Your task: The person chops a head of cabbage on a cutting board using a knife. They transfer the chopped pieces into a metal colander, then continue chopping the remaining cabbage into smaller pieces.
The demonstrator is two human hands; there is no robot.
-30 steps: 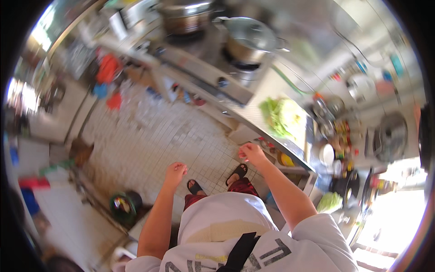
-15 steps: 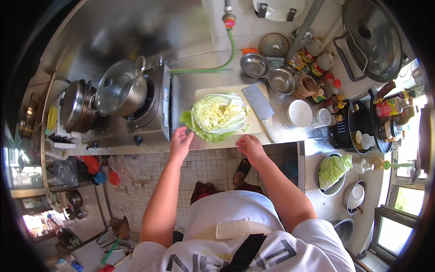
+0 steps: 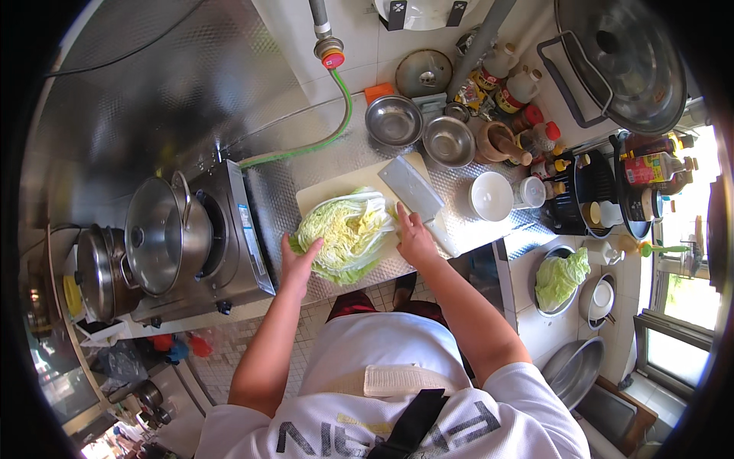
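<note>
A halved napa cabbage [image 3: 348,233], cut side up with pale yellow inner leaves, lies on a cream cutting board [image 3: 315,194]. My left hand [image 3: 299,266] grips its left edge, thumb over the leaves and fingers partly hidden at the outer side. At the stem end, my right hand [image 3: 417,242] has its fingers extended and apart, close against the cabbage; whether they touch it is hard to tell. A cleaver [image 3: 411,187] rests flat on the board's right side, its handle pointing toward me beyond my right hand.
A gas stove with a lidded steel pot [image 3: 160,233] stands left. Steel bowls [image 3: 449,141], a white bowl [image 3: 492,196], a wooden mortar [image 3: 497,141] and several bottles line the back right. More cabbage [image 3: 562,279] sits in a basin at right. A green hose [image 3: 344,118] crosses behind.
Both hands have moved forward to the cabbage, and my left hand has taken hold of its edge. The view has shifted and turned, with the counter now tilted.
</note>
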